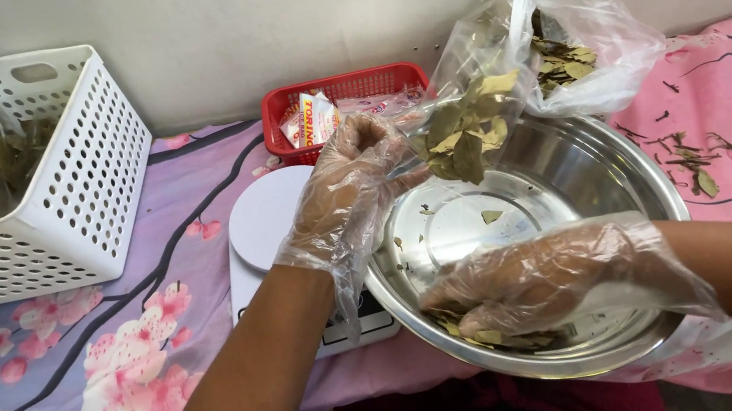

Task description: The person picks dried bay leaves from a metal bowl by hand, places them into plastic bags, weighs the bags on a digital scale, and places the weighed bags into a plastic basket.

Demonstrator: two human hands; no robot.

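Leaves scooped from bowl toward a held bag

Bagging of dried leaves [466, 142], by the look of it, at the scooping stage. Left hand [354, 190], gloved in loose clear plastic, raised over the far-left rim of the steel bowl [665, 185], thumb and fingertips pinching the mouth of a small clear bag [454, 96] part-filled with leaves. Right hand [539, 282], gloved the same way, down inside the bowl at its near side, fingers pressed together and curled over a low clump of leaves against the wall.

Judged from this: a lift of that clump across to the bag, calling for a firm closed grip so nothing crumbles out, and for the bag mouth pulled wide and held steady.

Leaves flat, brittle-looking, olive to yellow-brown, some curled at the edges; only crumbs and one stray leaf on the bare bowl floor.

Nearby: a larger plastic bag [587, 19] of the same leaves behind the bowl, a white kitchen scale [265, 214] beside it, a red basket [344, 85] of packets, a white perforated basket [72, 164] with more leaves, all on a pink flowered cloth [129, 366].
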